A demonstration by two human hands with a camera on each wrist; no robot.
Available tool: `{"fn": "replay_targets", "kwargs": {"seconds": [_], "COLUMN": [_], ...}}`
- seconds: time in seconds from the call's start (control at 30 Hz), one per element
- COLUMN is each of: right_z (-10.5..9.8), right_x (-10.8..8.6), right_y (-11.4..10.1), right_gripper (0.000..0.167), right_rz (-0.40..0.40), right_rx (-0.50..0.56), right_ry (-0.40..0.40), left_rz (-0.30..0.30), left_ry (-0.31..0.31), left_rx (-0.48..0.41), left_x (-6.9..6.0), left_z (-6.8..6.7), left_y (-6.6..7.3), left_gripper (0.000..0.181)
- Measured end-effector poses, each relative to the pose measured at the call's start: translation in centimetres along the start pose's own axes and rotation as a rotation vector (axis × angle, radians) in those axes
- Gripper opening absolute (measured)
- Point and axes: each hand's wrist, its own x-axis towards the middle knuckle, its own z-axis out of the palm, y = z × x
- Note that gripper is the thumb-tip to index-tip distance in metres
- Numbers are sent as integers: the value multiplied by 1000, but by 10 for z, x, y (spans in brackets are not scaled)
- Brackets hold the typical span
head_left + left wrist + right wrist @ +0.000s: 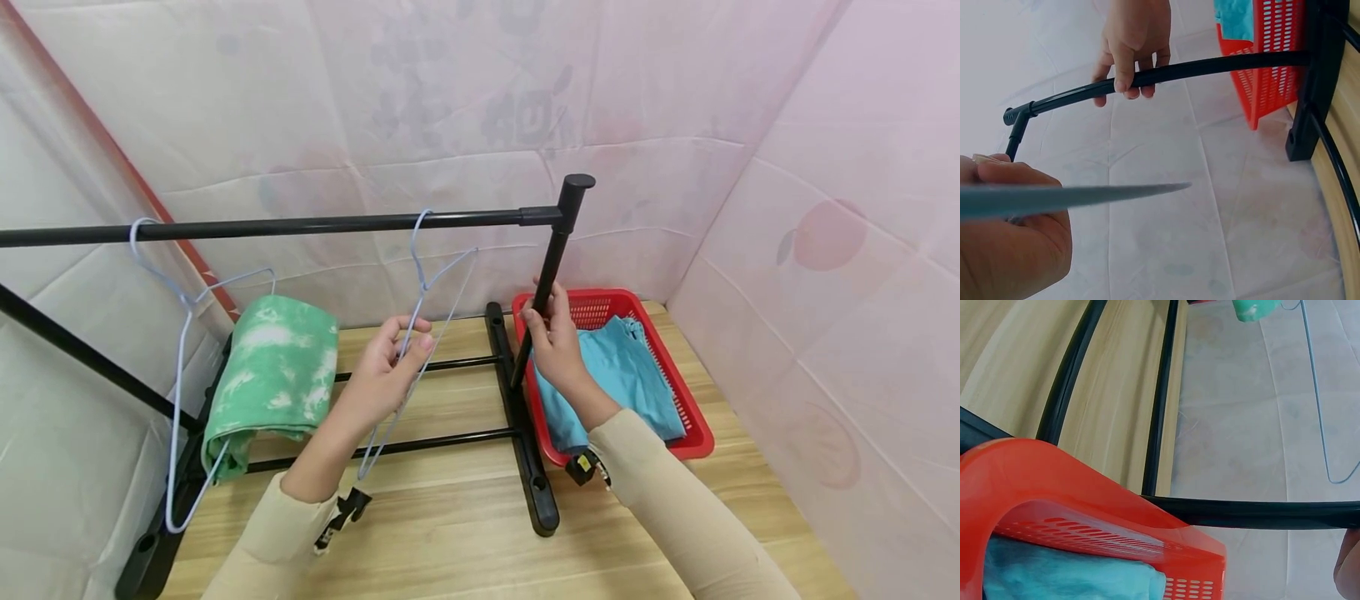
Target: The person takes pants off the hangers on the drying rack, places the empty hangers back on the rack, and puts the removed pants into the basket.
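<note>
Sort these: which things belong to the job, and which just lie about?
Likely the job:
Light-blue wire hanger, at the left hand
Black tubular rack, held by the right hand
Green-and-white cloth, hung up
Turquoise cloth in red plastic basket

Just surroundings:
Wood-grain tabletop
White printed sheeting
</note>
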Motion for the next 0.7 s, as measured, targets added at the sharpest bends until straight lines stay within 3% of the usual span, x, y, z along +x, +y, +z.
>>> {"fn": "replay_targets", "kwargs": {"seconds": [0.37,0.7], "right_z": [2,4], "right_x": [-3,-3], "right_y": [2,5], "right_gripper": [47,47], "right_rz": [-17,-26], "right_rx": [-1,21], "right_ry": [2,9], "left_rz": [-33,35], "left_ry": [-33,-1], "left_rx": [9,82], "left_x": [-8,-18], "left_z": [-1,-5], "left_y": [-1,-6], "left_gripper": [40,50]}}
